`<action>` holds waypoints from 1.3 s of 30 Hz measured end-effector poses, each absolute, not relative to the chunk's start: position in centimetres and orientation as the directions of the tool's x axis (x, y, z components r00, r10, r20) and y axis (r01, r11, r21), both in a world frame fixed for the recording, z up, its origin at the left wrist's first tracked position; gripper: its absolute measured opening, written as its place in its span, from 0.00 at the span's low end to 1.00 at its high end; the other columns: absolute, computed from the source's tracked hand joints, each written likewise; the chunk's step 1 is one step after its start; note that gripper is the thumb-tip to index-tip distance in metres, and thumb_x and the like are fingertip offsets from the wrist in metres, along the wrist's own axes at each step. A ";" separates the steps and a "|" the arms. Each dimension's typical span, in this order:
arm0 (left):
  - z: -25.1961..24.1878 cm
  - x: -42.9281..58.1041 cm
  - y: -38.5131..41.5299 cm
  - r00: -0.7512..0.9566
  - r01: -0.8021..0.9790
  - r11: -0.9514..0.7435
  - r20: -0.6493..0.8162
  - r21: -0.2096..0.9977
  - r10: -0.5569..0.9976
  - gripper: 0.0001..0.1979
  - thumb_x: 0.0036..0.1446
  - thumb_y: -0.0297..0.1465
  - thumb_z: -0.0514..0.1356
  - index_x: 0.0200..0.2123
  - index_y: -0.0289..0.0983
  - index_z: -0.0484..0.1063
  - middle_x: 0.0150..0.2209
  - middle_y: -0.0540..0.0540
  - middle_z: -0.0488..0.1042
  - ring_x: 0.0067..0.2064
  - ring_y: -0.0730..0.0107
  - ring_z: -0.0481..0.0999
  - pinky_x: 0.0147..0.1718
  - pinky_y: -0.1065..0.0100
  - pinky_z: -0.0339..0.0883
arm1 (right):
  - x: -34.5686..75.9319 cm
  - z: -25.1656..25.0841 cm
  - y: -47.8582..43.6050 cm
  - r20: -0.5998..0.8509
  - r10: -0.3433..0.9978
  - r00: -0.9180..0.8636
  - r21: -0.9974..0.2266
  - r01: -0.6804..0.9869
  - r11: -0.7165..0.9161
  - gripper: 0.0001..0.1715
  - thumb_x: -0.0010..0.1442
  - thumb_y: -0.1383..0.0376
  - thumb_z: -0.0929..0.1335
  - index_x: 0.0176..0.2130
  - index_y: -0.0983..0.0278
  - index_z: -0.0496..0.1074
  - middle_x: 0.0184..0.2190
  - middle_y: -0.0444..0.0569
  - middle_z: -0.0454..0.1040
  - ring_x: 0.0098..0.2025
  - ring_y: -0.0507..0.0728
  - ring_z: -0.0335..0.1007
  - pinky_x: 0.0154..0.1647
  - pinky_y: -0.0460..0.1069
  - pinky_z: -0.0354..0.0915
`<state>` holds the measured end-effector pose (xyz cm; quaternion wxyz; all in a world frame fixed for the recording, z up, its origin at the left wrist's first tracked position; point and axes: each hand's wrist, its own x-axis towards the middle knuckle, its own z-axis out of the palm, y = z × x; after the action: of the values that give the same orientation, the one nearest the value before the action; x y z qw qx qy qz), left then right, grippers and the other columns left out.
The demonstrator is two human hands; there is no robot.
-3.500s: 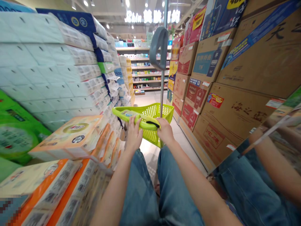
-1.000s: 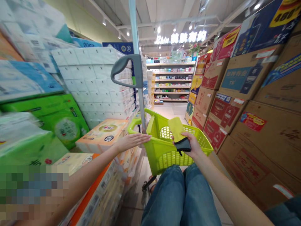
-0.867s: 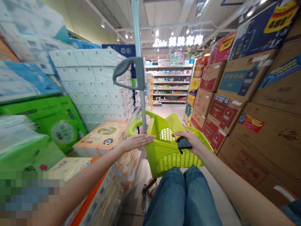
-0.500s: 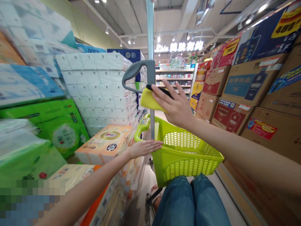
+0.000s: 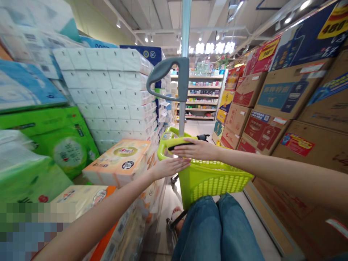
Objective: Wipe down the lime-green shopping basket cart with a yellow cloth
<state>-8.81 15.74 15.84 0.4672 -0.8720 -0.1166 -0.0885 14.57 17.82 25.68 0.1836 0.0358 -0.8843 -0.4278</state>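
Observation:
My right hand point(image 5: 197, 148) lies over a yellow-and-black cloth-like thing point(image 5: 179, 142), its fingers pointing left. Part of that thing is hidden under the palm, and a black end sticks out to the right. It sits at the near end of a lime-green shopping basket point(image 5: 223, 183), close to the foot of an upright pole point(image 5: 186, 32). With straight fingers, my left hand point(image 5: 172, 167) rests flat at the basket's near rim, just below the right hand. A grey loop handle point(image 5: 184, 79) is fixed on the pole above both hands.
White tissue packs point(image 5: 103, 79) are stacked on the left, with an orange tissue pack point(image 5: 119, 152) beside the basket. Cardboard cartons point(image 5: 274, 94) line the right. Jeans-covered knees point(image 5: 212, 224) press near the basket. Shelves of goods point(image 5: 203, 98) stand at the aisle's end.
My right hand has come down with the yellow-and-black thing, from beside the pole's handle to the basket's near end. My left hand stays at the rim.

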 end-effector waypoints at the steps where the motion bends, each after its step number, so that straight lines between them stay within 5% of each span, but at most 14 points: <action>1: 15.7 -8.8 15.8 0.961 0.274 -0.486 0.253 -0.830 0.111 0.28 0.65 0.21 0.47 0.68 0.33 0.55 0.71 0.44 0.52 0.70 0.75 0.54 0.67 0.70 0.51 | 14.7 25.6 18.0 0.253 -0.244 -0.936 0.807 0.065 0.587 0.28 0.67 0.73 0.56 0.62 0.62 0.64 0.67 0.37 0.61 0.71 0.48 0.48 0.72 0.52 0.47; 4: 15.7 -8.8 15.7 0.965 0.260 -0.413 0.246 -0.873 0.087 0.27 0.65 0.22 0.49 0.67 0.33 0.56 0.72 0.43 0.49 0.71 0.73 0.52 0.68 0.69 0.50 | 15.1 29.1 18.4 0.253 -0.259 -0.932 0.816 0.062 0.574 0.30 0.68 0.73 0.56 0.65 0.59 0.61 0.68 0.35 0.59 0.71 0.46 0.47 0.73 0.51 0.43; 10: 15.9 -9.0 15.5 0.963 0.268 -0.398 0.242 -0.877 0.115 0.28 0.65 0.22 0.49 0.67 0.35 0.56 0.72 0.45 0.45 0.72 0.74 0.48 0.69 0.70 0.47 | 15.0 35.1 18.2 0.608 -0.182 -0.773 0.598 0.295 0.745 0.37 0.66 0.73 0.60 0.67 0.46 0.54 0.65 0.33 0.64 0.68 0.50 0.56 0.73 0.52 0.44; 13: 15.6 -9.1 15.7 0.968 0.251 -0.409 0.228 -0.878 0.105 0.28 0.65 0.22 0.49 0.67 0.35 0.56 0.72 0.44 0.47 0.71 0.74 0.50 0.68 0.69 0.49 | 14.8 29.5 17.7 0.505 -0.148 -0.850 0.722 0.322 0.612 0.31 0.68 0.73 0.59 0.67 0.58 0.58 0.68 0.40 0.59 0.71 0.50 0.47 0.74 0.51 0.35; 17: 15.4 -9.1 15.8 0.969 0.248 -0.412 0.233 -0.877 0.088 0.26 0.66 0.22 0.48 0.66 0.35 0.59 0.69 0.44 0.58 0.67 0.73 0.61 0.65 0.69 0.56 | 15.1 22.8 17.6 0.362 -0.251 -0.898 0.820 0.178 0.545 0.26 0.67 0.72 0.58 0.61 0.62 0.67 0.67 0.38 0.61 0.73 0.48 0.40 0.74 0.50 0.40; 21: 16.0 -9.1 15.6 0.974 0.225 -0.410 0.216 -0.884 0.069 0.25 0.66 0.22 0.48 0.66 0.33 0.58 0.70 0.44 0.54 0.69 0.73 0.56 0.67 0.70 0.53 | 15.8 27.7 18.2 0.380 -0.189 -0.906 0.761 0.189 0.621 0.31 0.68 0.73 0.59 0.67 0.59 0.57 0.68 0.38 0.59 0.71 0.47 0.49 0.74 0.49 0.40; 26: 16.4 -9.1 15.5 0.972 0.234 -0.425 0.226 -0.874 0.070 0.27 0.64 0.20 0.49 0.66 0.33 0.58 0.71 0.44 0.50 0.70 0.74 0.53 0.67 0.70 0.51 | 15.6 34.3 18.6 0.666 -0.124 -0.735 0.537 0.358 0.764 0.37 0.68 0.72 0.60 0.69 0.46 0.50 0.67 0.35 0.61 0.69 0.52 0.54 0.74 0.53 0.45; 28: 16.2 -9.1 15.6 0.973 0.230 -0.414 0.218 -0.881 0.077 0.27 0.64 0.20 0.49 0.66 0.33 0.58 0.71 0.44 0.53 0.70 0.74 0.54 0.67 0.70 0.51 | 15.4 32.2 18.4 0.646 -0.141 -0.751 0.591 0.374 0.715 0.35 0.68 0.72 0.59 0.69 0.50 0.52 0.67 0.37 0.61 0.70 0.52 0.52 0.74 0.53 0.43; 34: 15.4 -9.2 16.1 0.966 0.256 -0.476 0.234 -0.841 0.107 0.28 0.63 0.20 0.49 0.66 0.35 0.58 0.69 0.44 0.56 0.69 0.75 0.57 0.66 0.71 0.54 | 16.0 24.9 17.9 0.259 -0.250 -0.933 0.831 0.084 0.549 0.26 0.69 0.72 0.57 0.63 0.64 0.64 0.67 0.40 0.61 0.72 0.49 0.46 0.74 0.50 0.42; 39: 16.2 -9.1 15.7 0.970 0.242 -0.475 0.227 -0.846 0.090 0.28 0.63 0.18 0.47 0.66 0.33 0.58 0.69 0.44 0.58 0.69 0.75 0.57 0.67 0.70 0.52 | 16.1 32.9 19.0 0.545 -0.174 -0.820 0.638 0.271 0.721 0.37 0.67 0.73 0.60 0.69 0.48 0.51 0.66 0.33 0.61 0.69 0.49 0.53 0.73 0.49 0.45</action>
<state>-9.08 15.71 16.18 0.5028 -0.8556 -0.0972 -0.0756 16.06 19.01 32.86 0.2985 -0.0277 -0.8783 -0.3724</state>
